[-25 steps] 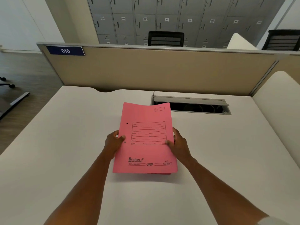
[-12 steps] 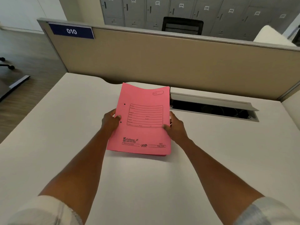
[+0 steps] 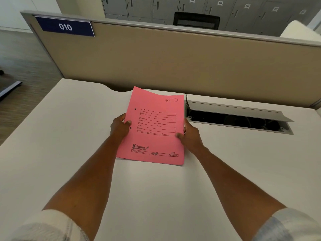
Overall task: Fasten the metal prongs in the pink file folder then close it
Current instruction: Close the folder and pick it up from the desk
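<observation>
The pink file folder (image 3: 154,126) is closed, its printed front cover facing up, and it hovers slightly tilted just above the white desk (image 3: 69,136). My left hand (image 3: 119,126) grips its left edge near two punched holes, thumb on the cover. My right hand (image 3: 189,134) grips the right edge, thumb on the cover too. The metal prongs are hidden inside the folder.
An open cable tray slot (image 3: 238,119) with a raised lid lies in the desk just right of the folder. A beige partition (image 3: 173,63) with a blue "010" sign (image 3: 65,26) closes off the desk's far side. Grey lockers and a black chair stand behind it.
The folder and both hands have moved farther out over the desk, toward the partition. The camera has tilted downward, and the grip on both edges is the same.
</observation>
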Motion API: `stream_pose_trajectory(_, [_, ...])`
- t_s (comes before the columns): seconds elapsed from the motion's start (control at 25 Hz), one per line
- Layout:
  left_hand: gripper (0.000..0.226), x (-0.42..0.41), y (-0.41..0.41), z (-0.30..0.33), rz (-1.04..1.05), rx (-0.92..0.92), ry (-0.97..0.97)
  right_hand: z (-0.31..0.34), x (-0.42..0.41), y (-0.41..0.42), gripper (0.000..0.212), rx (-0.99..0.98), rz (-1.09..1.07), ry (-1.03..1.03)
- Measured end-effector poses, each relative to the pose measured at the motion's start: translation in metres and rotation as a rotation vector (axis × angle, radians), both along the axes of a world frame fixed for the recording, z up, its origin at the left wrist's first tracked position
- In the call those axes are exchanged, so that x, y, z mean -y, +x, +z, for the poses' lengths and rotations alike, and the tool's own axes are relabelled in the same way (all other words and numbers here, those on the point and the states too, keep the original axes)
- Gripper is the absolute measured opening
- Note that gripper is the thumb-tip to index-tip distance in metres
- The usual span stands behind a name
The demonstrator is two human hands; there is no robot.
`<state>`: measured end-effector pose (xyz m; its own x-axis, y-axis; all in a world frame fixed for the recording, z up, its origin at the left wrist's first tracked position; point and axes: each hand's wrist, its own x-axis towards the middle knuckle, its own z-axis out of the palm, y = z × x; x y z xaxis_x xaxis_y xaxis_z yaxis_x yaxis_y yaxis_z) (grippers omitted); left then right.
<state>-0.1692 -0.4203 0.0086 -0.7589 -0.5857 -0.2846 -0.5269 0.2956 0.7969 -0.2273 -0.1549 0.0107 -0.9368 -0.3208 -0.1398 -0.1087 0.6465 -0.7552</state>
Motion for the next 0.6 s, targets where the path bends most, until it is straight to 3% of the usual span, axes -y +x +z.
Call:
stream_pose_trajectory(0.32, [0.031, -0.013, -0.015, -0.007, 0.018, -0.027, -0.197, -0.007, 0.010, -0.004, 0.040, -0.106, -0.121, 0.237])
stream_pose_trajectory(0.6, [0.030, -0.024, -0.020, -0.007, -0.025, 0.105, -0.422, -0.010, 0.017, -0.003, 0.031, -0.171, -0.147, 0.520])
